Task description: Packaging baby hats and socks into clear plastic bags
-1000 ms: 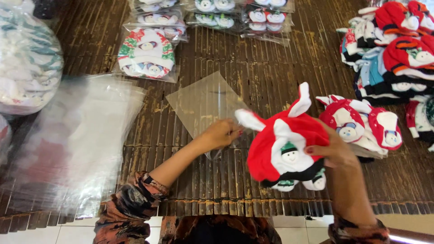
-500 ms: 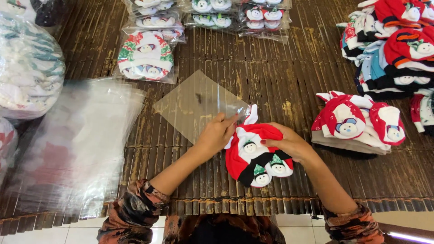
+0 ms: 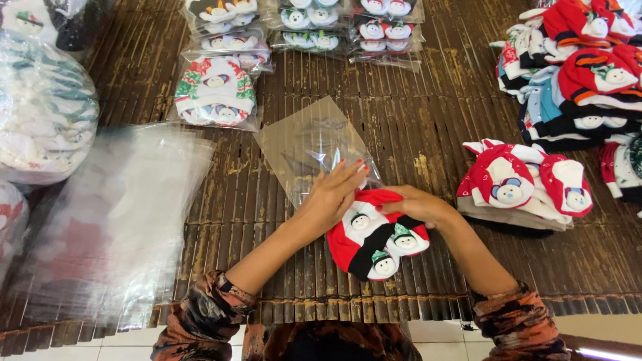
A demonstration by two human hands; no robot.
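Near edge of the bamboo mat, centre: my right hand is closed around the folded red knit bundle with snowman faces, pinching its upper end. My left hand lies flat, fingers spread, on the mouth of the clear plastic bag, touching the bundle. Judgement: keep the bag mouth pinned and lifted, bundle compact, entry straight. Spare bags at left edge; packed sets toward far edge.
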